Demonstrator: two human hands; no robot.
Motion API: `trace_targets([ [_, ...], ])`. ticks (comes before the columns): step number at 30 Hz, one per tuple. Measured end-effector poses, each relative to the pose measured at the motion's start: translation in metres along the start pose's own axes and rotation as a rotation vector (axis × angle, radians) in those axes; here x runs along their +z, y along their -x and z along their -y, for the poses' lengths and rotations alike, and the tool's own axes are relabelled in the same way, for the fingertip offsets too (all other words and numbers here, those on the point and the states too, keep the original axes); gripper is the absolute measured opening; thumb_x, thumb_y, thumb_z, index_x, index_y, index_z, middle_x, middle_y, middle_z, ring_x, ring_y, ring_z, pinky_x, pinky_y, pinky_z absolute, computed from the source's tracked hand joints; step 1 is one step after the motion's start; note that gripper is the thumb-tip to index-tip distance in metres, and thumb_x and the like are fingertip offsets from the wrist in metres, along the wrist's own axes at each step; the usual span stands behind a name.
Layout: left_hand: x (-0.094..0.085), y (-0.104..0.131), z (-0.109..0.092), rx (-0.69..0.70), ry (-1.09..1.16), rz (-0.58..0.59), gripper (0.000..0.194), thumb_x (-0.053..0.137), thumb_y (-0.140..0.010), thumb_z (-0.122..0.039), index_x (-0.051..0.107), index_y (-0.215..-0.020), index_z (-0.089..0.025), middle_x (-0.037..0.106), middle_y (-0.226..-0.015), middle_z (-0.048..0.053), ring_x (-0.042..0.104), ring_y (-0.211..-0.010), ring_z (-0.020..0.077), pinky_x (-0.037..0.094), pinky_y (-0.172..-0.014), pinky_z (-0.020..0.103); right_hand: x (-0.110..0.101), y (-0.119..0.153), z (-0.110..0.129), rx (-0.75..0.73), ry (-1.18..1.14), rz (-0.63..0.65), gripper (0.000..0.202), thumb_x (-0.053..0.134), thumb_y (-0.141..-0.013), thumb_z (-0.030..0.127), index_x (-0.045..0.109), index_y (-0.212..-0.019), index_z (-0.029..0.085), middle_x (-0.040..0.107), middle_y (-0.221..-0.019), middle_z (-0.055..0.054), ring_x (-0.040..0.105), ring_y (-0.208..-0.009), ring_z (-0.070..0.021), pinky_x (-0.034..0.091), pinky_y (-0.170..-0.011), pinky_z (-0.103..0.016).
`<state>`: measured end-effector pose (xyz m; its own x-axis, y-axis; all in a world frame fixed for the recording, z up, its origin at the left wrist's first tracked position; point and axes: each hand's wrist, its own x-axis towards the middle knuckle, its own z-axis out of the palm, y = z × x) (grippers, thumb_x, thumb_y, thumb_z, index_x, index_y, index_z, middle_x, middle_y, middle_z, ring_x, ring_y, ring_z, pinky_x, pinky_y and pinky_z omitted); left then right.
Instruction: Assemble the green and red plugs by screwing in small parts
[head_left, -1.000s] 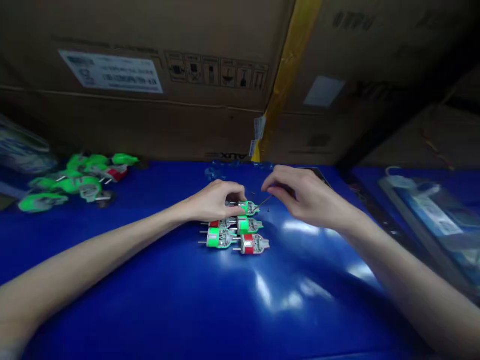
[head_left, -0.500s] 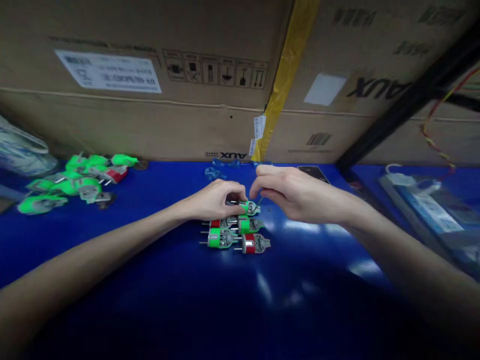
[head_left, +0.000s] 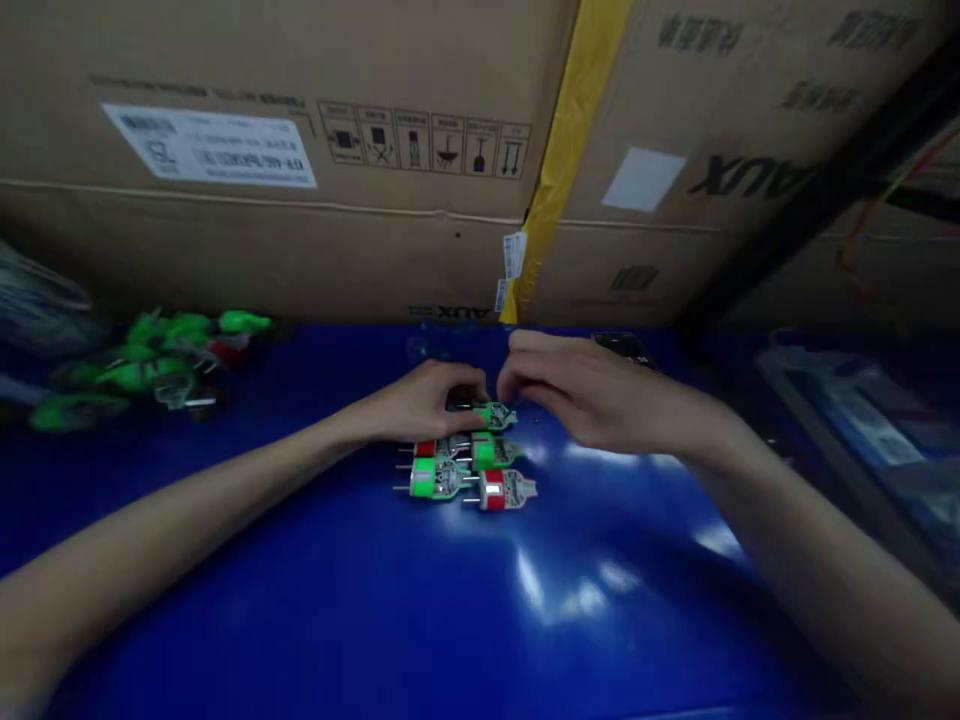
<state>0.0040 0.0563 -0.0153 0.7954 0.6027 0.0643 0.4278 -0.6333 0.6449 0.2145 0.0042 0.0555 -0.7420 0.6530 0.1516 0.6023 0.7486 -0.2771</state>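
My left hand (head_left: pixel 429 400) is closed, thumb and fingers gripping a green two-pin plug (head_left: pixel 498 415) whose open casing shows small parts inside. Just right of that plug is my right hand (head_left: pixel 577 390), fingers pinched together at its narrow end. Whatever they hold is too thin and dark to make out. Below the held plug lie more opened plugs: a green one (head_left: pixel 491 452), another green one (head_left: pixel 435 478), a red one (head_left: pixel 504 490) and a second red one (head_left: pixel 427 449) partly covered by my left hand.
A pile of green and red plugs (head_left: pixel 142 373) lies at the left on the blue table (head_left: pixel 337 600). Cardboard boxes (head_left: pixel 360 255) stand along the back. A dark phone-like object (head_left: pixel 622 347) lies behind my right hand. Clear plastic packages (head_left: pixel 862 410) are at the right.
The view has shifted slightly. Both hands stay at the same plug; the thin rod seen earlier at my right fingertips is now hard to see.
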Motion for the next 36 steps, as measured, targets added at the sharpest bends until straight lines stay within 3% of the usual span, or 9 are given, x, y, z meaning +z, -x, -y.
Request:
trace_targets([
  [6, -0.0001, 0.0003, 0.0004, 0.005, -0.041, -0.022, 0.018, 0.064, -0.085, -0.033, 0.064, -0.088, -0.015, 0.066, -0.080, 0.000, 0.058, -0.071, 0.0138, 0.038, -0.063, 0.023, 0.0019, 0.0024, -0.0068, 0.284, 0.133, -0.088, 0.019, 0.048, -0.095, 0.026, 0.062, -0.090, 0.015, 0.063, -0.086, -0.009, 0.056, -0.076, -0.0196, 0.040, -0.068, -0.031],
  [12, 0.0009, 0.0002, 0.0006, 0.009, -0.019, -0.010, 0.018, 0.063, -0.086, -0.034, 0.063, -0.088, -0.015, 0.064, -0.078, 0.000, 0.056, -0.069, 0.0131, 0.037, -0.061, 0.022, -0.0017, 0.0023, -0.0072, 0.018, -0.038, -0.022, 0.019, 0.045, -0.091, 0.008, 0.062, -0.095, 0.015, 0.060, -0.095, -0.007, 0.057, -0.083, -0.0159, 0.042, -0.073, -0.026],
  [18, 0.0001, -0.0004, -0.0019, 0.011, -0.055, -0.019, 0.015, 0.063, -0.085, -0.030, 0.063, -0.088, -0.016, 0.065, -0.081, 0.000, 0.057, -0.071, 0.0139, 0.037, -0.063, 0.023, 0.0012, 0.0024, -0.0098, 0.283, 0.141, -0.092, 0.026, 0.046, -0.097, 0.025, 0.062, -0.081, 0.014, 0.061, -0.081, -0.008, 0.055, -0.073, -0.0177, 0.038, -0.068, -0.030],
  [23, -0.0009, -0.0004, -0.0029, 0.012, -0.035, 0.001, 0.015, 0.063, -0.086, -0.029, 0.063, -0.091, -0.015, 0.066, -0.081, 0.000, 0.058, -0.071, 0.0139, 0.039, -0.063, 0.022, -0.0010, 0.0027, -0.0095, 0.011, -0.022, -0.038, 0.019, 0.046, -0.092, 0.010, 0.063, -0.096, 0.016, 0.059, -0.094, -0.006, 0.057, -0.083, -0.0154, 0.042, -0.072, -0.025],
  [25, -0.0013, -0.0002, -0.0028, 0.024, -0.029, 0.004, 0.015, 0.063, -0.087, -0.027, 0.065, -0.095, -0.016, 0.068, -0.088, 0.001, 0.061, -0.077, 0.0148, 0.042, -0.068, 0.022, -0.0015, 0.0026, -0.0091, 0.031, -0.023, -0.036, 0.017, 0.047, -0.092, 0.012, 0.063, -0.095, 0.016, 0.059, -0.094, -0.006, 0.057, -0.083, -0.0153, 0.042, -0.072, -0.025],
  [29, -0.0019, 0.0004, -0.0026, 0.078, -0.094, 0.016, 0.019, 0.063, -0.088, -0.023, 0.069, -0.105, -0.017, 0.070, -0.102, 0.004, 0.064, -0.092, 0.0169, 0.045, -0.080, 0.024, -0.0004, 0.0028, -0.0098, 0.301, 0.141, -0.083, 0.023, 0.047, -0.097, 0.028, 0.063, -0.089, 0.013, 0.062, -0.085, -0.007, 0.057, -0.077, -0.0183, 0.040, -0.070, -0.030],
  [31, -0.0020, 0.0003, -0.0027, 0.094, -0.135, 0.031, 0.021, 0.062, -0.089, -0.021, 0.070, -0.109, -0.019, 0.069, -0.104, 0.005, 0.064, -0.095, 0.0176, 0.046, -0.084, 0.025, -0.0005, 0.0032, -0.0105, 0.254, 0.108, -0.072, 0.020, 0.046, -0.096, 0.023, 0.063, -0.091, 0.014, 0.063, -0.086, -0.007, 0.057, -0.078, -0.0176, 0.040, -0.071, -0.029],
  [34, -0.0024, -0.0004, -0.0032, 0.105, -0.170, 0.063, 0.023, 0.060, -0.091, -0.022, 0.071, -0.112, -0.022, 0.067, -0.105, 0.005, 0.064, -0.098, 0.0185, 0.047, -0.088, 0.027, -0.0014, 0.0034, -0.0104, 0.055, -0.032, -0.054, 0.016, 0.046, -0.091, 0.011, 0.061, -0.097, 0.016, 0.061, -0.094, -0.006, 0.057, -0.084, -0.0153, 0.042, -0.073, -0.026],
  [36, -0.0027, -0.0008, -0.0036, 0.108, -0.193, 0.076, 0.023, 0.059, -0.092, -0.022, 0.071, -0.111, -0.022, 0.067, -0.105, 0.005, 0.063, -0.098, 0.0188, 0.047, -0.090, 0.027, -0.0011, 0.0031, -0.0097, 0.060, -0.031, -0.070, 0.015, 0.047, -0.090, 0.011, 0.060, -0.095, 0.016, 0.060, -0.094, -0.006, 0.056, -0.083, -0.0155, 0.042, -0.072, -0.026],
])
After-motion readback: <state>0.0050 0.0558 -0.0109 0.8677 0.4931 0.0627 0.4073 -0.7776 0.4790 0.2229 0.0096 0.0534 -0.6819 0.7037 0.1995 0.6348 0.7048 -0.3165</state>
